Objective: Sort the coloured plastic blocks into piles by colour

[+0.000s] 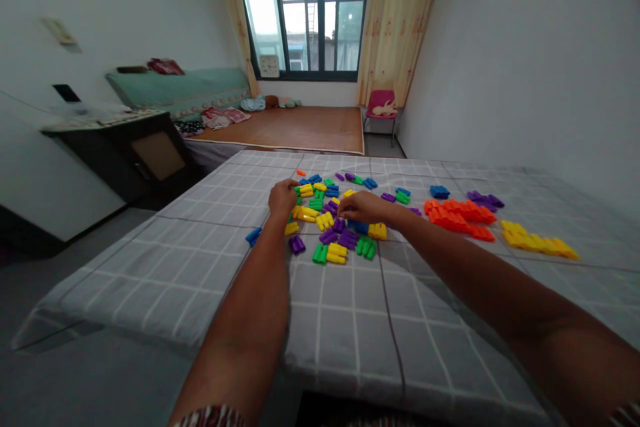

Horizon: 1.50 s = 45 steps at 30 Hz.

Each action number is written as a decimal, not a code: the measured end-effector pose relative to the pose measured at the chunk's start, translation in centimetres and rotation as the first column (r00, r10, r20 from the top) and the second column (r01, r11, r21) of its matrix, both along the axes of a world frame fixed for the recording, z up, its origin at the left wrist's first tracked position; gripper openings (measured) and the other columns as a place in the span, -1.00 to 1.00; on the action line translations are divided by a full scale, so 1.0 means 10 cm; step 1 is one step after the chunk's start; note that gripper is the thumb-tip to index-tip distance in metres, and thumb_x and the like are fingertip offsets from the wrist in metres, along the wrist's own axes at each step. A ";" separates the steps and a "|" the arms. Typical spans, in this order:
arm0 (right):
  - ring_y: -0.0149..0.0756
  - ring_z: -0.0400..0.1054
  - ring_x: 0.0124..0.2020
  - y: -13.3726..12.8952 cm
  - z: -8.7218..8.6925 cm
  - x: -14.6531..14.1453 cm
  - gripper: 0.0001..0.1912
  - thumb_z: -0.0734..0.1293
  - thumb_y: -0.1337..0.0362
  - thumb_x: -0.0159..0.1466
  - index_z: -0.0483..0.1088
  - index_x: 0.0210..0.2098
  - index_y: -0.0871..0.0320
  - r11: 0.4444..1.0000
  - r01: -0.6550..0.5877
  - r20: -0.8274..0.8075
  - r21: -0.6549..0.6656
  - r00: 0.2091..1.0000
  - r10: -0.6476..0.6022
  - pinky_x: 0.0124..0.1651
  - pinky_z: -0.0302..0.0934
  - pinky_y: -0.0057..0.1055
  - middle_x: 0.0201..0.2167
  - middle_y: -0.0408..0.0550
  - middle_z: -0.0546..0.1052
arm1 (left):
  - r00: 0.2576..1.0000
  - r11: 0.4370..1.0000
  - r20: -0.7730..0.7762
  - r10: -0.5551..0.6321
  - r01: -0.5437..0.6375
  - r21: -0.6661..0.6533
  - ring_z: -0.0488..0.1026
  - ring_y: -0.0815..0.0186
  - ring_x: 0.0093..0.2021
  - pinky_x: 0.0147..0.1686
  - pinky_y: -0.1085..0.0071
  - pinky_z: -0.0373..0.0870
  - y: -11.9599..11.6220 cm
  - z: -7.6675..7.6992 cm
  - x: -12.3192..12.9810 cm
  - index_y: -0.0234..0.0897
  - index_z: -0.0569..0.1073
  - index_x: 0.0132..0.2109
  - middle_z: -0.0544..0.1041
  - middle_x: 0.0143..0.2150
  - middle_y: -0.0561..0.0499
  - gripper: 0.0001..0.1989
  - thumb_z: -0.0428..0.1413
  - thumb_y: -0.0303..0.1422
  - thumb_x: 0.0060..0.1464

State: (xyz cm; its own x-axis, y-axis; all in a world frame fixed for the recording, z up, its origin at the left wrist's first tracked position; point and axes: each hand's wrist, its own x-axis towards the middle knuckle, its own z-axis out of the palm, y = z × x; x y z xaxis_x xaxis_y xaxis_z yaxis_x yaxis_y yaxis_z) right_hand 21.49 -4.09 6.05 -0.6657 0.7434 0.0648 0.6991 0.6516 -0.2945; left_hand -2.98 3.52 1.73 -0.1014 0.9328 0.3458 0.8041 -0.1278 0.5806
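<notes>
Small plastic pieces in yellow, green, blue and purple lie in a loose pile on a grey checked cloth [345, 307]. My left hand [283, 199] is at the pile's left edge, fingers bent together beside a yellow piece [306, 191] and a green one. Whatever its fingertips hold is hidden. Over the pile's middle right, my right hand [361, 205] has its fingers drawn together and pointing down near purple pieces [347, 239]. I cannot make out what is between them. Closer to me lie a yellow piece [337, 253] and a green piece [367, 247].
To the right, orange pieces [457, 217] are grouped in rows, with a yellow row [537, 240], a purple group [485, 200] and blue pieces [439, 192] around them. Beyond the table are a brown bed mat [305, 127], a pink chair [381, 101] and a dark cabinet [125, 153].
</notes>
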 end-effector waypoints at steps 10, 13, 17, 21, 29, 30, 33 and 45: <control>-0.17 0.42 -0.13 0.35 -0.12 -0.32 -0.77 0.36 0.38 0.15 0.53 -0.18 0.15 0.993 0.063 0.104 0.097 0.992 -0.073 -0.13 0.21 -0.39 -0.17 0.02 0.58 | 0.942 0.992 0.328 -0.068 0.029 0.122 0.54 0.22 -0.18 -0.15 0.35 0.43 0.09 -0.04 -0.03 -0.33 0.61 -0.19 0.63 -0.22 -0.08 -0.63 -0.04 -0.49 -0.07; -0.21 0.42 -0.18 0.37 -0.15 -0.25 -0.81 0.38 0.38 0.12 0.51 -0.25 0.16 0.994 0.076 0.093 0.075 0.992 -0.082 -0.19 0.22 -0.42 -0.25 -0.03 0.58 | 0.938 0.983 0.306 -0.161 0.125 0.134 0.54 0.23 -0.20 -0.14 0.35 0.44 0.08 -0.02 0.06 -0.32 0.61 -0.20 0.63 -0.24 -0.06 -0.65 -0.02 -0.50 -0.08; -0.27 0.45 -0.22 0.39 -0.17 -0.09 -0.66 0.37 0.46 0.08 0.49 -0.14 0.14 0.995 0.091 -0.026 -0.043 0.995 -0.092 -0.20 0.24 -0.44 -0.18 -0.05 0.59 | 0.912 0.951 0.268 -0.310 0.293 0.104 0.55 0.27 -0.25 -0.17 0.36 0.46 0.07 -0.02 0.17 -0.33 0.60 -0.20 0.63 -0.29 -0.05 -0.65 -0.03 -0.54 -0.07; -0.29 0.44 -0.30 0.44 -0.18 -0.01 -0.62 0.36 0.50 0.04 0.52 -0.14 0.13 0.978 0.167 -0.184 -0.127 0.965 -0.189 -0.24 0.28 -0.43 -0.23 -0.07 0.58 | 0.860 0.923 0.346 -0.375 0.381 0.054 0.56 0.28 -0.25 -0.21 0.38 0.48 0.02 -0.02 0.22 -0.33 0.58 -0.21 0.62 -0.28 -0.04 -0.69 -0.01 -0.54 -0.05; -0.30 0.46 -0.32 0.42 -0.28 0.12 -0.73 0.43 0.30 0.04 0.42 -0.24 0.18 0.947 0.114 -0.676 -0.300 0.675 -0.295 -0.31 0.34 -0.41 -0.34 -0.09 0.53 | 0.529 0.617 0.585 -0.614 0.785 -0.062 0.55 0.22 -0.21 -0.26 0.35 0.50 -0.29 0.14 0.47 -0.31 0.52 -0.06 0.59 -0.20 -0.06 -0.58 0.25 -0.19 -0.06; -0.28 0.46 -0.29 0.40 -0.29 0.13 -0.71 0.45 0.29 0.01 0.40 -0.26 0.17 0.952 0.098 -0.705 -0.290 0.650 -0.282 -0.28 0.36 -0.39 -0.33 -0.09 0.53 | 0.514 0.615 0.600 -0.613 0.787 -0.046 0.56 0.23 -0.23 -0.24 0.33 0.50 -0.31 0.15 0.51 -0.32 0.52 -0.07 0.59 -0.22 -0.06 -0.56 0.27 -0.19 -0.09; -0.26 0.47 -0.22 0.35 -0.30 0.18 -0.62 0.49 0.25 -0.03 0.36 -0.25 0.14 0.959 0.022 -0.738 -0.283 0.634 -0.233 -0.20 0.37 -0.32 -0.26 -0.08 0.53 | 0.488 0.645 0.632 -0.602 0.763 0.025 0.55 0.22 -0.23 -0.19 0.30 0.49 -0.31 0.14 0.58 -0.36 0.51 -0.11 0.59 -0.25 -0.06 -0.57 0.30 -0.26 -0.16; -0.35 0.44 -0.29 0.05 -0.06 0.69 -0.71 0.44 0.29 0.07 0.43 -0.19 0.14 0.964 0.260 -0.479 -0.056 0.840 -0.255 -0.22 0.31 -0.42 -0.28 -0.11 0.56 | 0.606 0.690 0.460 -0.649 0.723 0.020 0.55 0.17 -0.12 -0.22 0.26 0.53 -0.36 0.20 0.75 -0.29 0.42 0.02 0.50 0.04 -0.16 -0.47 0.26 -0.24 -0.13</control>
